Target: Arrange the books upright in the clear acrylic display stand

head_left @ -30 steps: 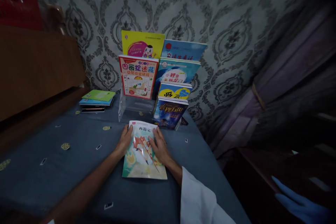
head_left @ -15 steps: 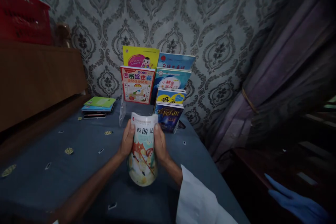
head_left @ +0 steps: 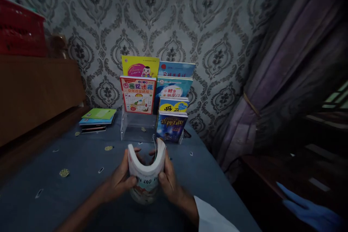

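A paperback book with a white top and an illustrated cover is bent into a U between my hands, its page edges facing up. My left hand grips its left side, thumb on the cover and fingers behind. On the right side, my right hand holds it the same way. Just beyond stands a clear display rack with several books, among them a red-bordered book, a yellow book and a dark blue book. The rack's lower left tier shows bare plastic.
A small stack of books lies on the dark blue tablecloth to the left. Behind it are a wooden cabinet and a red basket. A tied curtain hangs right, above a blue glove-like object.
My hands have bent the book further and tipped its top edge toward me, so the page edges now show. The view has tilted up slightly, and the rack sits lower in it.
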{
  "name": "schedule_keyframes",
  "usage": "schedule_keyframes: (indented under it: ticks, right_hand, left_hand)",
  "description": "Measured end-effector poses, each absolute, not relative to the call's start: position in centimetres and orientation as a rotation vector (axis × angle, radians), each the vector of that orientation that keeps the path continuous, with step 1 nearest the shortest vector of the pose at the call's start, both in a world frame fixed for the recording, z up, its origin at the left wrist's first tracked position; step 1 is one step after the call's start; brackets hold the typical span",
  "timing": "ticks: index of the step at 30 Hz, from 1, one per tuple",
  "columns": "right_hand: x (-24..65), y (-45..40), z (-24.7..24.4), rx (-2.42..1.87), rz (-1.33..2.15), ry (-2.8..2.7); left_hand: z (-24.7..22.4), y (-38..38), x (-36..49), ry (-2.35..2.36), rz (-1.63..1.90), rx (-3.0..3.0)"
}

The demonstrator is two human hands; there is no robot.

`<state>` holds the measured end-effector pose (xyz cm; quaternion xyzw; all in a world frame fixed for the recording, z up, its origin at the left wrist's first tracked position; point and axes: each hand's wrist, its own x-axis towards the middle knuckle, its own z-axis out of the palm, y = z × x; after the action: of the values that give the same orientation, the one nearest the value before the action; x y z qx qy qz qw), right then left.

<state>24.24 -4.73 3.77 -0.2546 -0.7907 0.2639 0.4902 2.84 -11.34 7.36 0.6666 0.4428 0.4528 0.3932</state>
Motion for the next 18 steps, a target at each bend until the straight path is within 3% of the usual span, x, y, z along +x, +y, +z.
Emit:
schedule_keyframes:
  ticks: [6,12,18]
  right_hand:
    - [27.8,-4.5,4.7,-0.85,0.572,-2.072]
    - [29.3,-4.6,8.9,-0.748,0.614,-2.207]
    - [28.8,-4.4,10.4,-0.785,0.546,-2.18]
  left_hand:
    - [5.1,-13.2,-0.8,1.389,1.0,1.843]
    - [2.1,-12.9,-1.9,1.62,1.024,1.919]
    - [3.3,-11.6,-0.9,1.691,1.122,1.913]
